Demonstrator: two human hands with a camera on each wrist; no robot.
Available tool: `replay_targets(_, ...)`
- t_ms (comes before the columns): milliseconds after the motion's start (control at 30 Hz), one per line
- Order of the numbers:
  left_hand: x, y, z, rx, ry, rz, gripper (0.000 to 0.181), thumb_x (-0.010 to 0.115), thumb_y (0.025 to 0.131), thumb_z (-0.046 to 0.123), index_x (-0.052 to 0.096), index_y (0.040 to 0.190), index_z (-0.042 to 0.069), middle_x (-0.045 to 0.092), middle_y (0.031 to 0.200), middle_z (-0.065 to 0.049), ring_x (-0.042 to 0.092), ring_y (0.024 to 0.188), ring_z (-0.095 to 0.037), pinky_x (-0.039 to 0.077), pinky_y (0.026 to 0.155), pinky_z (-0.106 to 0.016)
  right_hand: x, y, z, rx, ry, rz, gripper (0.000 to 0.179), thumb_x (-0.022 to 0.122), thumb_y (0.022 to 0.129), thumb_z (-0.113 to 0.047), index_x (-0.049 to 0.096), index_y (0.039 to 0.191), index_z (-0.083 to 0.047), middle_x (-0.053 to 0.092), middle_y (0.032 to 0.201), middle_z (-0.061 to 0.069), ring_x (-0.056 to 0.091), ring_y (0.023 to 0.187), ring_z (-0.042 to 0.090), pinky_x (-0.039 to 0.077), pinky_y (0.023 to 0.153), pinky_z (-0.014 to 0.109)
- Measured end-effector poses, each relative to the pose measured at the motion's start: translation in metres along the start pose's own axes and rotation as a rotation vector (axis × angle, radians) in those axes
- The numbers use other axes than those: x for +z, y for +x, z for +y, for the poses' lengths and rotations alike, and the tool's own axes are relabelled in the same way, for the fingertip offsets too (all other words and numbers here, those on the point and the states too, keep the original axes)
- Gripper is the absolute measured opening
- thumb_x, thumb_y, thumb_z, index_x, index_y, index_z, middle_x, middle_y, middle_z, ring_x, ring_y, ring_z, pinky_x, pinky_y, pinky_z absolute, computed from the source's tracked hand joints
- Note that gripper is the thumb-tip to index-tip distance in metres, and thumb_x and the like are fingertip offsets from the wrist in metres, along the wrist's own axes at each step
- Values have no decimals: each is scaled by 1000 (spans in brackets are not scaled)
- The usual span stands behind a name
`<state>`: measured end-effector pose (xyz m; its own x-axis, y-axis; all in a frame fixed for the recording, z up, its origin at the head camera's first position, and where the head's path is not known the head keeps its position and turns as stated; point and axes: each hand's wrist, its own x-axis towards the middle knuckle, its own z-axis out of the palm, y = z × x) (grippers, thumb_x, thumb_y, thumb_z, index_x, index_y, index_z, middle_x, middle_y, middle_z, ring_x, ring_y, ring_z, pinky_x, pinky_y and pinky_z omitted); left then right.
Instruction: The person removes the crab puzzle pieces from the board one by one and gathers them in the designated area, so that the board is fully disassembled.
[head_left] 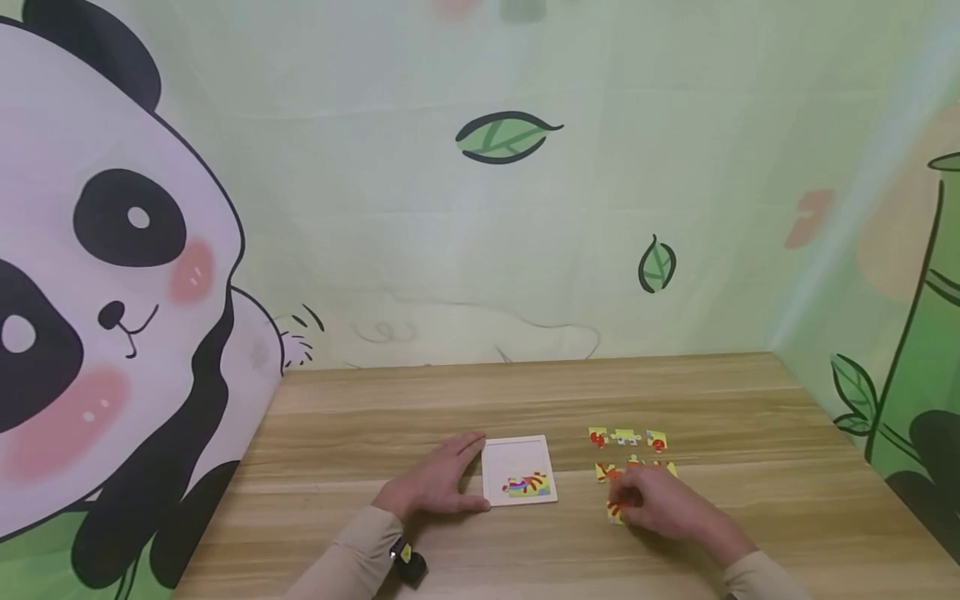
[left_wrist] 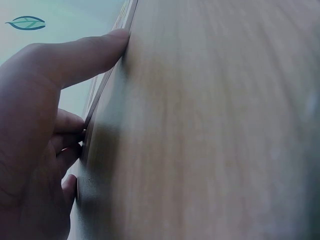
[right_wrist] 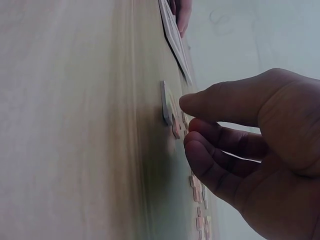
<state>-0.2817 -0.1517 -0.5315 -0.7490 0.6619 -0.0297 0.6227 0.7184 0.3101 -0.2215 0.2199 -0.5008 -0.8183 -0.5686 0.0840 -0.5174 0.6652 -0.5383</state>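
A square white puzzle tray (head_left: 513, 454) lies on the table, with joined picture pieces (head_left: 528, 485) in its lower right part. My left hand (head_left: 438, 479) rests at the tray's left side, its thumb near the lower corner and its fingers near the upper one. In the left wrist view, the thumb (left_wrist: 90, 57) and fingertips touch the tray's edge. My right hand (head_left: 660, 504) hovers over a yellow and red jigsaw piece (head_left: 615, 512). The right wrist view shows this piece (right_wrist: 167, 104) flat on the table beside the loosely bent thumb and fingers, with nothing visibly pinched.
Loose jigsaw pieces (head_left: 626, 437) lie in rows right of the tray, some partly hidden by my right hand. The wooden table (head_left: 360, 408) meets a panda-printed backdrop (head_left: 375, 208) at its back and sides. A dark device (head_left: 408, 562) sits on my left wrist.
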Motion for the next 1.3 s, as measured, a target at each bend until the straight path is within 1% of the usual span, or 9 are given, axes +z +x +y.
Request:
replay_targets(167,0,0,-1,-2,3,-5,100,66,81,62,30,151,1,28,159,-12,28,145,-29,26,120,-44,0,4,-1,-9,14,12,16,76,74,-4,67,79,-17,58,73,-14,50,67,-3,47,59,18)
replay_targets(233,0,0,-1,-1,3,-4,99,66,81,62,30,151,1,29,158,-12,29,145,-29,27,120,-45,0,5,-4,-2,18,19,13,77,76,-7,68,82,-14,59,73,-13,50,68,-2,47,59,18)
replay_targets(300,0,0,0,2,4,-1,99,66,81,61,30,151,1,29,158,-12,29,145,-29,27,120,-45,-2,7,-8,27,27,15,11,77,78,-9,70,87,-11,61,76,-11,52,69,-1,47,60,18)
replay_targets(400,0,0,0,3,9,2,99,66,81,62,31,151,1,29,158,-12,29,145,-29,27,120,-45,-3,11,-12,79,26,2,17,76,80,-11,71,96,-7,65,82,-6,54,73,1,49,62,20)
replay_targets(500,1,1,-1,2,17,0,99,65,81,63,31,151,2,29,158,-12,29,145,-29,27,120,-45,-3,14,-15,117,16,-14,18,76,81,-11,71,98,-7,65,84,-5,55,74,3,50,63,20)
replay_targets(600,1,1,-1,1,18,-3,99,65,81,64,31,151,2,29,158,-11,29,145,-28,27,120,-44,-3,17,-17,105,1,-9,19,76,81,-11,71,98,-6,66,85,-3,55,75,4,49,63,20)
replay_targets(800,0,1,-1,-2,11,-7,99,65,81,64,31,151,2,29,158,-12,28,145,-28,27,120,-44,-1,23,-22,55,-32,19,22,76,82,-12,71,101,-4,67,89,-1,57,77,7,51,65,21)
replay_targets(1033,0,0,0,-5,9,-9,99,65,81,63,30,151,2,29,158,-11,28,146,-28,27,120,-44,1,36,-29,71,-54,14,26,76,82,-14,71,106,-6,69,93,1,59,80,10,53,68,23)
replay_targets(1300,-1,1,1,-16,-8,-18,99,66,81,60,30,151,2,29,159,-12,28,146,-29,26,120,-45,8,49,-33,52,-61,10,28,77,80,-15,70,105,-6,69,94,3,59,80,9,54,70,24)
